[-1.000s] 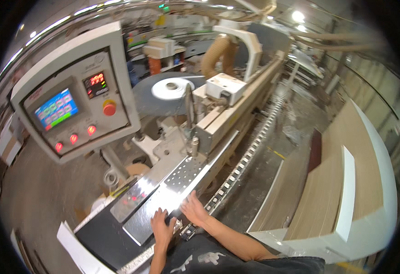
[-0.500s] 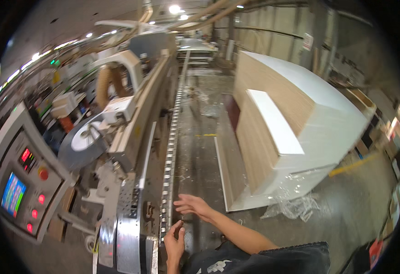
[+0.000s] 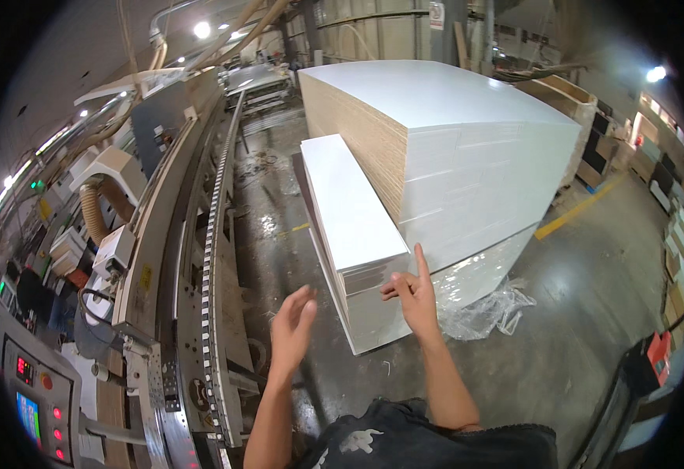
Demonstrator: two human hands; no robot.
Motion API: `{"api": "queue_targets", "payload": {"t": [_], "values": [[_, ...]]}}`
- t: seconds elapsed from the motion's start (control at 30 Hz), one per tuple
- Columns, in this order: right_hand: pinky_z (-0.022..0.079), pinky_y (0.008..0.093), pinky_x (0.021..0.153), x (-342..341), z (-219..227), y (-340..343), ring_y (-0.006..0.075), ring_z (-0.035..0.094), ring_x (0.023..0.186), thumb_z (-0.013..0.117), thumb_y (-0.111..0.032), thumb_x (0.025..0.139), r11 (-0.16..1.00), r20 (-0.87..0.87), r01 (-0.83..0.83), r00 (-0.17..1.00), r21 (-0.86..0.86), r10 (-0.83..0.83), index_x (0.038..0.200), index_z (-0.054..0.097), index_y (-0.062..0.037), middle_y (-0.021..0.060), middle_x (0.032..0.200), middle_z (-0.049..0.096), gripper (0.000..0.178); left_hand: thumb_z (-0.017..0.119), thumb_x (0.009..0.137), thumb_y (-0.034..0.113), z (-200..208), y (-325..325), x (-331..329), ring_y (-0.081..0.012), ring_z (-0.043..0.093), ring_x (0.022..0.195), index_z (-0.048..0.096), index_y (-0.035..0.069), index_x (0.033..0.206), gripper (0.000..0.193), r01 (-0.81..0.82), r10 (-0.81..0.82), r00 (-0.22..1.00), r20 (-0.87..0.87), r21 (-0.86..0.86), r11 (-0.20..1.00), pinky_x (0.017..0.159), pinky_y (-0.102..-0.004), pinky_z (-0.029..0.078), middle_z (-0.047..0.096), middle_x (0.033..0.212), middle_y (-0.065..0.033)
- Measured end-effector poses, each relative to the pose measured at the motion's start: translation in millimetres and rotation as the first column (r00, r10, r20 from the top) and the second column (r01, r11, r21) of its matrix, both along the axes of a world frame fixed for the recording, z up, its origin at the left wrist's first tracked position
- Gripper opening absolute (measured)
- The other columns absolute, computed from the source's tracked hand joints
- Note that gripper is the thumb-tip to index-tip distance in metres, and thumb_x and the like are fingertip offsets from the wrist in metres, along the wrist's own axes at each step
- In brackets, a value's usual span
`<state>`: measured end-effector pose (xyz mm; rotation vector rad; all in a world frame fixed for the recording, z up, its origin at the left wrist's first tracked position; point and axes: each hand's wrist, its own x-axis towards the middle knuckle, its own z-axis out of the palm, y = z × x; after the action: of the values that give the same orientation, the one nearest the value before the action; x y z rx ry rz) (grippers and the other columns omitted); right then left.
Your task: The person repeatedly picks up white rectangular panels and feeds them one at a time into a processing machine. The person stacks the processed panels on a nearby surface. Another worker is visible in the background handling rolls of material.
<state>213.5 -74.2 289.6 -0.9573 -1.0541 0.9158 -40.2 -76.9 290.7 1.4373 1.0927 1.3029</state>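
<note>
The narrow white panels [image 3: 354, 203] lie stacked left of the big board pile [image 3: 483, 172], none lifted yet. The left hand [image 3: 291, 332] hangs nearer, empty, loosely curved; the right hand [image 3: 416, 301], empty, forefinger out, nears their near-right corner, contact unclear.

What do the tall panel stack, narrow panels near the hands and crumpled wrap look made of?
Tall panel stack: probably wood-based board, white-faced; tan edges show. Narrow panels: perhaps laminated board; smooth, evenly white top. Crumpled wrap: apparently clear plastic film, glossy; glinting folds.
</note>
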Motion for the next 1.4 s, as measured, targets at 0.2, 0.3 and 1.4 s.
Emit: {"api": "queue_targets", "payload": {"t": [0.2,0.3,1.4], "values": [[0.059,0.0319,0.073,-17,12,0,0.0169,0.069,0.069,0.058,-0.006,0.106,0.977,0.104,-0.209,0.972,-0.043,0.213,0.167,0.001,0.0014,0.0107,0.078,0.071,0.083,0.070,0.103,0.037,28,34,62,-0.0188,0.061,0.120,0.062,-0.001,0.134,0.049,-0.056,0.152,0.949,0.276,-0.328,0.943,0.105,-0.0369,0.047,0.068,0.125,-0.0100],[0.058,0.0295,0.078,-37,-1,-10,0.0140,0.069,0.078,0.063,-0.012,0.105,0.916,0.134,-0.392,0.907,-0.085,0.400,0.167,0.007,0.0013,0.0092,0.085,0.072,0.084,0.076,0.099,0.031,32,43,61,-0.0172,0.065,0.105,0.063,0.003,0.125,0.040,-0.163,0.286,0.866,0.410,-0.310,0.937,0.090,-0.0347,0.052,0.069,0.114,-0.0066],[0.065,0.0366,0.077,-490,-208,-165,0.0227,0.069,0.086,0.069,-0.012,0.099,0.073,-0.278,-0.736,0.343,-0.673,0.897,0.134,0.050,0.0068,0.0132,0.103,0.065,0.044,0.067,0.101,0.014,-206,-562,-254,-0.0079,0.065,0.093,0.045,0.011,0.152,0.055,-0.731,0.957,-0.136,0.258,-0.678,0.079,0.066,-0.0215,0.046,0.072,0.116,-0.0018]]}}
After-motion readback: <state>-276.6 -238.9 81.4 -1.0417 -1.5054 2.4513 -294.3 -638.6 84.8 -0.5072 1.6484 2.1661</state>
